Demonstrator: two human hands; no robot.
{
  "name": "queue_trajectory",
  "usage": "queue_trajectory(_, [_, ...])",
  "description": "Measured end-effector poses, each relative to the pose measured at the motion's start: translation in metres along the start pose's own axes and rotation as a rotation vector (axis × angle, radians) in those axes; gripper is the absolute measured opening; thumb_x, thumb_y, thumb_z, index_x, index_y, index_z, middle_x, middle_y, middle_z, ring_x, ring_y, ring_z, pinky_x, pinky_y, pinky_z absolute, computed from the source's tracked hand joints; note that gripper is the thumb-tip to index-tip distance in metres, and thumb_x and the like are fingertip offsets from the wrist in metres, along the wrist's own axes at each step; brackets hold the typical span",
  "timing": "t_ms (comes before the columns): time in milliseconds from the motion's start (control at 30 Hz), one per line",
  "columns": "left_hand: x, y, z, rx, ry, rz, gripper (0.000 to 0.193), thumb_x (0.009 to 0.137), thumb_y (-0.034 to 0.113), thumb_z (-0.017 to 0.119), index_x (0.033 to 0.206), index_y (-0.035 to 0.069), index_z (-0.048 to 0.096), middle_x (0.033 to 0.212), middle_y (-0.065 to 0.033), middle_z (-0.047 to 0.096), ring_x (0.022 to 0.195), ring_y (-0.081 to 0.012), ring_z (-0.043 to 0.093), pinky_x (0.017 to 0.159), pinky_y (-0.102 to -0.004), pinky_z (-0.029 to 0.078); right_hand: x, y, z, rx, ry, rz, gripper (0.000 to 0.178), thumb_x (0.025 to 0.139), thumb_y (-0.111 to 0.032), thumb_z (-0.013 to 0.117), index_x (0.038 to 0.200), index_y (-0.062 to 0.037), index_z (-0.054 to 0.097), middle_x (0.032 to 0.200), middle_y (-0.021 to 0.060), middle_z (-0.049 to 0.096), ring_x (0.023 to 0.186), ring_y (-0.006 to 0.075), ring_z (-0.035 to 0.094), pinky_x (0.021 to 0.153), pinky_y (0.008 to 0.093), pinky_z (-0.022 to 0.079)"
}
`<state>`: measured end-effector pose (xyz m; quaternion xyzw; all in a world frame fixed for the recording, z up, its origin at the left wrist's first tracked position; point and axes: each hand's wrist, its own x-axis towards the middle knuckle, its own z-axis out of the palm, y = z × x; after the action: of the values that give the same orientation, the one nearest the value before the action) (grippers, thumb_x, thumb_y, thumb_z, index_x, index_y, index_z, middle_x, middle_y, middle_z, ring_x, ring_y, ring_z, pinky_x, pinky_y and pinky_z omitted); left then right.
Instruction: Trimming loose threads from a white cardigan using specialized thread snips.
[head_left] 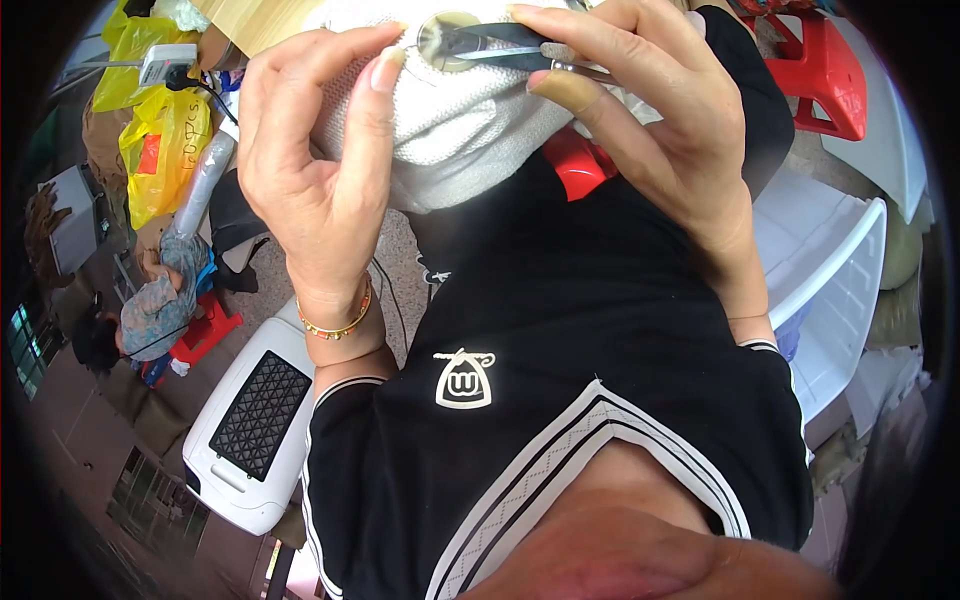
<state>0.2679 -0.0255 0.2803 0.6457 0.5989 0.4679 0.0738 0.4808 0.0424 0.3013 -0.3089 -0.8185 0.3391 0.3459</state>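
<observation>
At the top of the view, my left hand [315,150] has its thumb and forefinger at the left rim of a small round clear disc [436,50], apparently pinching it. What lies inside the disc is too small to make out. My right hand [670,115] grips black tweezers [505,48] between thumb and fingers, their points reaching left over the disc. A yellowish covering wraps part of the right thumb. Under both hands, a white knitted cloth [450,150] is bunched over my lap.
A white basket [815,275] stands at right, below a red stool [825,75]. At left are a white appliance [255,415] with a black grille, yellow plastic bags [165,150] and a white power strip [168,65] with a cable. Farther left, another person [150,310] sits bent over.
</observation>
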Motion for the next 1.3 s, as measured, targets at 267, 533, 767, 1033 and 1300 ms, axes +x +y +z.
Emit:
queue_trajectory(267, [-0.003, 0.005, 0.006, 0.055, 0.027, 0.06, 0.019, 0.082, 0.0, 0.072, 0.1, 0.005, 0.074, 0.091, -0.0073, 0.064, 0.088, -0.0189, 0.06, 0.078, -0.0281, 0.047, -0.004, 0.002, 0.013, -0.048, 0.085, -0.027, 0.039, 0.078, -0.006, 0.08, 0.115, -0.0013, 0.069, 0.077, 0.0068, 0.054, 0.063, 0.0179, 0.053, 0.055, 0.0277, 0.042])
queue_trajectory(533, [-0.007, 0.005, 0.009, 0.034, 0.068, 0.061, 0.019, 0.081, 0.002, 0.074, 0.1, 0.006, 0.074, 0.095, -0.0079, 0.064, 0.091, -0.0185, 0.059, 0.08, -0.0284, 0.046, -0.005, 0.008, 0.018, 0.057, 0.149, -0.043, 0.038, 0.078, -0.005, 0.08, 0.114, 0.0001, 0.069, 0.077, 0.0065, 0.055, 0.063, 0.0161, 0.053, 0.055, 0.0265, 0.041])
queue_trajectory(767, [-0.004, 0.01, 0.004, 0.011, -0.005, 0.024, 0.024, 0.08, 0.003, 0.075, 0.104, 0.004, 0.074, 0.099, -0.0089, 0.063, 0.093, -0.0193, 0.059, 0.083, -0.0282, 0.046, 0.007, 0.009, 0.018, 0.283, 0.092, -0.049, 0.041, 0.076, -0.004, 0.081, 0.115, 0.0017, 0.068, 0.08, 0.0051, 0.058, 0.066, 0.0117, 0.051, 0.057, 0.0228, 0.039])
queue_trajectory(1033, [0.001, 0.013, 0.0, -0.037, -0.01, -0.022, 0.018, 0.079, 0.001, 0.076, 0.098, 0.004, 0.075, 0.098, -0.0075, 0.063, 0.089, -0.0164, 0.059, 0.079, -0.0262, 0.047, 0.011, 0.031, 0.035, 0.285, 0.161, -0.188, 0.039, 0.077, 0.004, 0.071, 0.115, 0.0006, 0.069, 0.078, 0.0061, 0.061, 0.064, 0.0125, 0.053, 0.055, 0.0252, 0.041])
queue_trajectory(1300, [0.004, 0.014, 0.008, 0.034, 0.037, 0.044, 0.011, 0.085, 0.003, 0.073, 0.095, 0.001, 0.07, 0.1, -0.009, 0.064, 0.089, -0.0171, 0.06, 0.079, -0.0271, 0.049, 0.029, 0.056, 0.056, 0.341, 0.3, -0.566, 0.036, 0.079, 0.005, 0.067, 0.115, -0.0002, 0.07, 0.074, 0.0061, 0.059, 0.063, 0.0131, 0.054, 0.057, 0.0251, 0.042])
